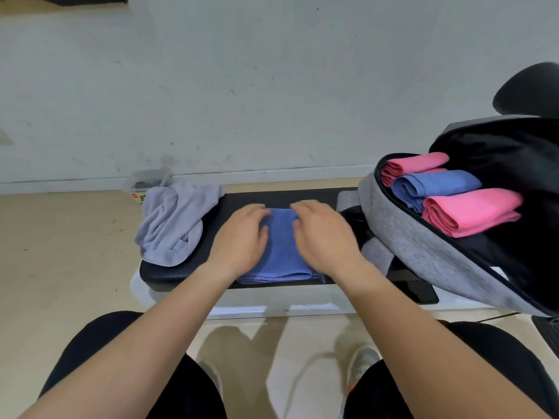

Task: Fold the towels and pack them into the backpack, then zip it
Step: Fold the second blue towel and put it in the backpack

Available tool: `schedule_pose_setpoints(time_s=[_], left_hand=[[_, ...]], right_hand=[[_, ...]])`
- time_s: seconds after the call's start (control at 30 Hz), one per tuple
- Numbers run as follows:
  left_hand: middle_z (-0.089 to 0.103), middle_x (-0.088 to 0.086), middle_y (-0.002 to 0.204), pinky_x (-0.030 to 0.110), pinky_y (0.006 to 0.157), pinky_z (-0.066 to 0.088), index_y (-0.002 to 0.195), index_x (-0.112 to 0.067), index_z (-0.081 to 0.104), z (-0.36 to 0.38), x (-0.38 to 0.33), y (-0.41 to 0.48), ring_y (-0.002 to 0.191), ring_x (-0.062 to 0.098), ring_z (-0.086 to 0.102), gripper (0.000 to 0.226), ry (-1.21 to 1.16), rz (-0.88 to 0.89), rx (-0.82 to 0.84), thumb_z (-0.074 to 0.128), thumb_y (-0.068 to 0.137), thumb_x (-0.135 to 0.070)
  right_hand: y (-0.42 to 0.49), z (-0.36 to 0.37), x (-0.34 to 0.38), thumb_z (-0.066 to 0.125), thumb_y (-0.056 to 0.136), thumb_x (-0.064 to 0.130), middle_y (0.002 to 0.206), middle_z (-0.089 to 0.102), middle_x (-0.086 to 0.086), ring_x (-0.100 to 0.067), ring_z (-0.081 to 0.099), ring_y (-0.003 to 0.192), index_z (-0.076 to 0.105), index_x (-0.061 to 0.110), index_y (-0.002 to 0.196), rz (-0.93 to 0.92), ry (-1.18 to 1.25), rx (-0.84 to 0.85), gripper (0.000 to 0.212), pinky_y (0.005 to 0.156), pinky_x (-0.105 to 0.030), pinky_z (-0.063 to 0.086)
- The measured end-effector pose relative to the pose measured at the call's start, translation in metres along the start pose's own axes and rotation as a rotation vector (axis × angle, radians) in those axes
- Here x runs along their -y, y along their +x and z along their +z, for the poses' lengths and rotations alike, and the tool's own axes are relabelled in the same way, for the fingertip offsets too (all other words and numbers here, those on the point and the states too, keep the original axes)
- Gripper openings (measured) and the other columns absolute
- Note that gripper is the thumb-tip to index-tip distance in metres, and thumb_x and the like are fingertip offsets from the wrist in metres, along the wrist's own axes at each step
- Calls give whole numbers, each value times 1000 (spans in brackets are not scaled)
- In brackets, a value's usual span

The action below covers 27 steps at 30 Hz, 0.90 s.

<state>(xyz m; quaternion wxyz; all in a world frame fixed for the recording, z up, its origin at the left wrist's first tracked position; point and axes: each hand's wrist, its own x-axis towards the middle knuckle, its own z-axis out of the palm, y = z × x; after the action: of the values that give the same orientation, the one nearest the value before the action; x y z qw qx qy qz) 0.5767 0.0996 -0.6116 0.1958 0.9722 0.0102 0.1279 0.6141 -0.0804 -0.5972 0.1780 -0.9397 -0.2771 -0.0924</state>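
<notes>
the left hand (242, 234) lies with relaxed fingers on the folded blue towel (281, 258), pressing it to the bench (169, 275), likely to set the crease. the right hand (323, 234) bends over the towel's far edge, though i cannot tell if that grip pinches cloth. a crumpled grey towel (172, 225) waits at the left, and the unzipped backpack (423, 246) leans close on the right, three folded towels (472, 213) inside.

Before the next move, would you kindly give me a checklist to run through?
1. Blue towel folded: ok, flat on the bench.
2. Left hand and right hand on it: ok.
3. Backpack open: ok.
4. Space beside the packed towels: cannot tell.
5. Grey towel folded: not ok, crumpled.
</notes>
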Motion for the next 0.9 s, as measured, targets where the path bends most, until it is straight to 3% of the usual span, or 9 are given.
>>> schedule_pose_setpoints(time_s=[0.07, 0.13, 0.27, 0.43, 0.5, 0.57, 0.67, 0.77, 0.9], left_hand=[[31, 1, 160, 39, 119, 23, 148, -16, 41, 8, 6, -7, 149, 20, 23, 48, 115, 25, 115, 45, 101, -26], [11, -1, 166, 44, 121, 12, 156, -16, 22, 14, 6, -10, 153, 19, 5, 55, 220, 25, 204, 32, 105, -35], [-6, 1, 166, 46, 123, 4, 158, -13, 1, 27, 8, -14, 153, 17, -8, 61, 217, -33, 324, 16, 106, -41], [-6, 1, 166, 43, 124, 3, 158, -13, 2, 23, 11, -12, 153, 16, -7, 61, 102, -25, 387, 20, 106, -40], [5, 0, 166, 36, 124, 7, 158, -15, 14, 12, 16, -8, 153, 14, 2, 55, -141, -44, 349, 30, 107, -30], [25, 2, 162, 31, 121, 17, 154, -15, 30, 3, 25, -8, 151, 18, 21, 51, -301, -95, 197, 40, 103, -15], [44, 5, 148, 40, 107, 39, 147, -15, 42, -5, 33, -17, 135, 27, 42, 51, -25, -210, 89, 50, 98, -26], [51, 3, 129, 41, 92, 44, 127, -22, 57, -9, 30, -26, 119, 28, 45, 44, 164, -321, 176, 42, 97, -50], [52, -1, 112, 39, 92, 45, 100, -24, 61, -7, 27, -20, 111, 24, 46, 27, -25, -331, 225, 48, 93, -47]], right_hand=[[0, 19, 10, 32, 103, 36, 161, 25, -6, -23, 22, 148, 29, 12, 153, -87, -108, 162, 56, 121, -42, 15], [-1, 35, 4, 21, 104, 46, 166, 4, -3, -19, 1, 153, 10, 14, 158, -75, -184, 288, 63, 123, -43, 0], [2, 46, -15, 15, 101, 55, 165, -14, 5, -10, -13, 151, -5, 22, 158, -32, -112, 361, 69, 123, -43, -6], [3, 42, -10, 14, 101, 54, 164, -18, 4, -10, -15, 150, -10, 22, 157, 6, -100, 420, 68, 123, -44, -6], [1, 36, -1, 14, 101, 54, 165, -15, 1, -14, -11, 152, -8, 20, 157, 54, -129, 447, 69, 123, -46, -1], [-5, 30, 13, 16, 100, 56, 165, 2, -9, -26, 8, 151, 6, 13, 158, 99, -228, 426, 72, 119, -46, 15], [-17, 19, 32, 28, 101, 51, 136, 48, -14, -33, 44, 121, 45, 12, 135, 75, -419, 296, 54, 95, -44, 32], [-12, 10, 30, 35, 101, 40, 118, 55, -6, -29, 50, 108, 53, 20, 119, 69, -381, 223, 33, 86, -41, 34], [9, 12, 9, 46, 95, 40, 115, 56, -1, -26, 51, 109, 53, 24, 113, 127, -155, 186, 25, 85, -40, 41]])
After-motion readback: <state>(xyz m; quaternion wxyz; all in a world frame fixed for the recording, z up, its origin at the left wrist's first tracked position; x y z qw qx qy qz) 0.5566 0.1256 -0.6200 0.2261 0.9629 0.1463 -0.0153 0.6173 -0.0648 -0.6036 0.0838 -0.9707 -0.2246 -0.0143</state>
